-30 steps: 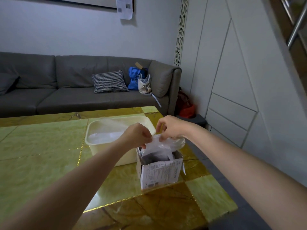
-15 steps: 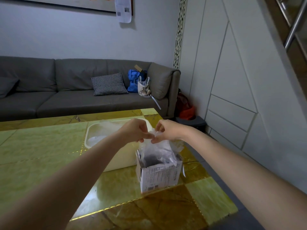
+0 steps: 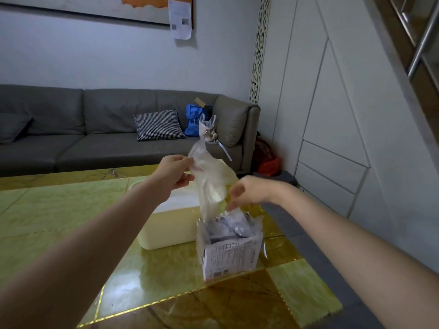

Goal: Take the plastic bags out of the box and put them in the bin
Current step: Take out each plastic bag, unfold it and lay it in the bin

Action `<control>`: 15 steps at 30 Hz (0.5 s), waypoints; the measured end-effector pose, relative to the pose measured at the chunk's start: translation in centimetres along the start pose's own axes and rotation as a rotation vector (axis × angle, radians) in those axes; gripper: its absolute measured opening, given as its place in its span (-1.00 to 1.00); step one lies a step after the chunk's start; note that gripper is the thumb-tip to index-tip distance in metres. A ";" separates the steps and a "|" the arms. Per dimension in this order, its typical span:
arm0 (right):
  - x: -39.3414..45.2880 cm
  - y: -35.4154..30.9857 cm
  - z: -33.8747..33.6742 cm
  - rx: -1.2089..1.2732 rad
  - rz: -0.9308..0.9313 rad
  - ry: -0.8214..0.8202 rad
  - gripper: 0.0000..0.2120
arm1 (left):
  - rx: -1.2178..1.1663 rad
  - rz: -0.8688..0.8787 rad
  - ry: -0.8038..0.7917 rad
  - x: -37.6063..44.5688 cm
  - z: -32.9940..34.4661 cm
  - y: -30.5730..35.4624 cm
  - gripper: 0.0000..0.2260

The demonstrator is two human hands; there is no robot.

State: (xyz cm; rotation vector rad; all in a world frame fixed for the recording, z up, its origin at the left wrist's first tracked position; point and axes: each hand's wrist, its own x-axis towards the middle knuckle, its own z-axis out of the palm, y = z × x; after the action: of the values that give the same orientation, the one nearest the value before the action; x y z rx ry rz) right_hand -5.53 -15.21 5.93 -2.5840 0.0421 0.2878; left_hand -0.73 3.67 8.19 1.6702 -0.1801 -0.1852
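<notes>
A small white printed cardboard box (image 3: 229, 256) stands on the table, stuffed with crumpled clear plastic bags (image 3: 234, 227). My left hand (image 3: 174, 173) pinches the top of one clear plastic bag (image 3: 212, 184) and holds it up above the box, its lower end still hanging into the box. My right hand (image 3: 245, 193) hovers just over the box's opening beside the hanging bag, blurred, with loosely bent fingers pointing down and nothing plainly gripped. The cream plastic bin (image 3: 166, 231) sits right behind and left of the box, its opening mostly hidden by my left arm.
The glossy yellow-green stone table (image 3: 59, 222) ends close to the right of the box. A grey sofa (image 3: 95, 138) with a checked cushion and bags runs behind the table. White wall panels (image 3: 332, 138) stand at the right.
My left hand has lifted the bag up and left, drawing it out of the box. My right hand has let go of it and dropped toward the box's opening.
</notes>
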 end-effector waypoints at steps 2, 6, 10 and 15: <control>0.2 -0.7 -1.1 0.282 -0.026 0.085 -0.39 | -0.147 -0.090 -0.022 -0.1 0.0 -0.1 -0.88; 0.5 -1.8 -0.8 0.725 -0.059 0.141 -0.72 | -0.338 -0.207 -0.160 -0.3 -0.5 -0.6 -0.83; 0.6 -3.2 -1.0 1.081 0.001 0.130 -0.58 | -0.404 -0.192 -0.228 -0.3 -1.5 -0.9 -0.80; 0.6 -4.3 -1.1 1.017 -0.081 0.172 -0.89 | -0.447 -0.188 -0.253 0.0 -2.5 -1.4 -0.79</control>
State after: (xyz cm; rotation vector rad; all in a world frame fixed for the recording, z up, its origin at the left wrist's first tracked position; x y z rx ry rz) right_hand -4.36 -12.06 8.90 -1.5845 0.1120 -0.0084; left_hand -0.13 6.22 7.10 1.2128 -0.1577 -0.5404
